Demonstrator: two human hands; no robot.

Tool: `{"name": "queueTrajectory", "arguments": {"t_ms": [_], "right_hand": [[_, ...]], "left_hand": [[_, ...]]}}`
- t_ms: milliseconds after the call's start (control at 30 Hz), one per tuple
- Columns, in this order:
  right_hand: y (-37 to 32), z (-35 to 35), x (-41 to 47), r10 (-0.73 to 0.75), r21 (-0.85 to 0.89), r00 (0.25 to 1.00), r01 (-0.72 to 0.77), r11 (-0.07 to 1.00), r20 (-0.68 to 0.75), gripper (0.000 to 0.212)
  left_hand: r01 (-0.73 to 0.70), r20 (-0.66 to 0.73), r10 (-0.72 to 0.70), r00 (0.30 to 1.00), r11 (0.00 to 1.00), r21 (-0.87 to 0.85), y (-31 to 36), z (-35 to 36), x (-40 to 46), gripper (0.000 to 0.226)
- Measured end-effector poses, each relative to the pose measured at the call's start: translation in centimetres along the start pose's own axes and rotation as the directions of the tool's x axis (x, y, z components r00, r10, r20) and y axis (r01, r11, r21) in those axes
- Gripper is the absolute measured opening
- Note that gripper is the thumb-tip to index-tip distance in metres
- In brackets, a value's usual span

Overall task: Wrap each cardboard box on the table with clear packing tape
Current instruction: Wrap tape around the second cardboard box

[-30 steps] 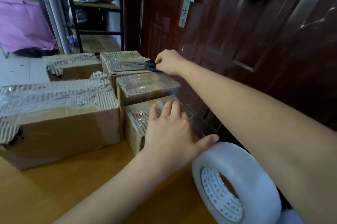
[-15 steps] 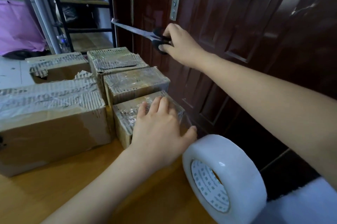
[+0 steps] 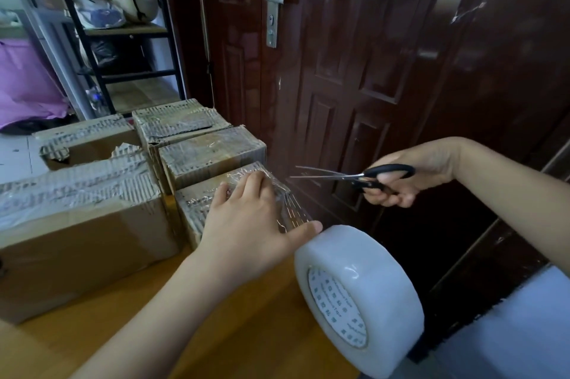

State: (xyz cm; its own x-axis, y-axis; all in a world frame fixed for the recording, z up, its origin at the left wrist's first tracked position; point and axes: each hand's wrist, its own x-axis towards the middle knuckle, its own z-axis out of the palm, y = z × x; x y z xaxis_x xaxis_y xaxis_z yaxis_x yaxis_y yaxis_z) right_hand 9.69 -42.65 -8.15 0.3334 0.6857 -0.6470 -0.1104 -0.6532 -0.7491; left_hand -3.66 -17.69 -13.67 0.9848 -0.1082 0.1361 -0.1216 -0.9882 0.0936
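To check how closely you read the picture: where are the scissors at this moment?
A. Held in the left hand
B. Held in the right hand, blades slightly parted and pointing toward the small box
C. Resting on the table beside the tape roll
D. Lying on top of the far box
B: the right hand grips the black handles of the scissors in the air, tips aimed at the small box under the left hand.

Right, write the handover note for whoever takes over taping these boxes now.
Left hand: flat on the nearest small box, pressing tape down.
Right hand: grips the scissors, blades slightly apart, pointing toward the box.
Tape roll: on edge at the table corner, apparently still joined to the box.
Done: this box shows clear tape on top.
Left: cut the strip; check the other boxes.
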Motion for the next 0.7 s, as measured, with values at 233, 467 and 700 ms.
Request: {"name": "queueTrajectory", "arguments": {"t_ms": [233,467,700], "right_hand": [[1.4,-1.0,-0.3,0.211,-0.010,0.976,-0.211,0.978,0.048,0.070],[0.3,-0.5,1.4,0.200,-0.080,0.974,-0.192,0.978,0.103,0.059],[0.3,-0.7,1.4,0.167,-0.138,0.984,-0.158,0.978,0.061,0.048]], "left_hand": [[0.002,-0.011,-0.002,1.000,1.000,0.023,0.0,0.1,0.1,0.123],[-0.008,-0.025,0.009,1.000,0.999,0.041,-0.2,0.5,0.2,0.123],[-0.019,-0.027,0.020,0.999,0.999,0.042,-0.3,0.6,0.3,0.121]]}}
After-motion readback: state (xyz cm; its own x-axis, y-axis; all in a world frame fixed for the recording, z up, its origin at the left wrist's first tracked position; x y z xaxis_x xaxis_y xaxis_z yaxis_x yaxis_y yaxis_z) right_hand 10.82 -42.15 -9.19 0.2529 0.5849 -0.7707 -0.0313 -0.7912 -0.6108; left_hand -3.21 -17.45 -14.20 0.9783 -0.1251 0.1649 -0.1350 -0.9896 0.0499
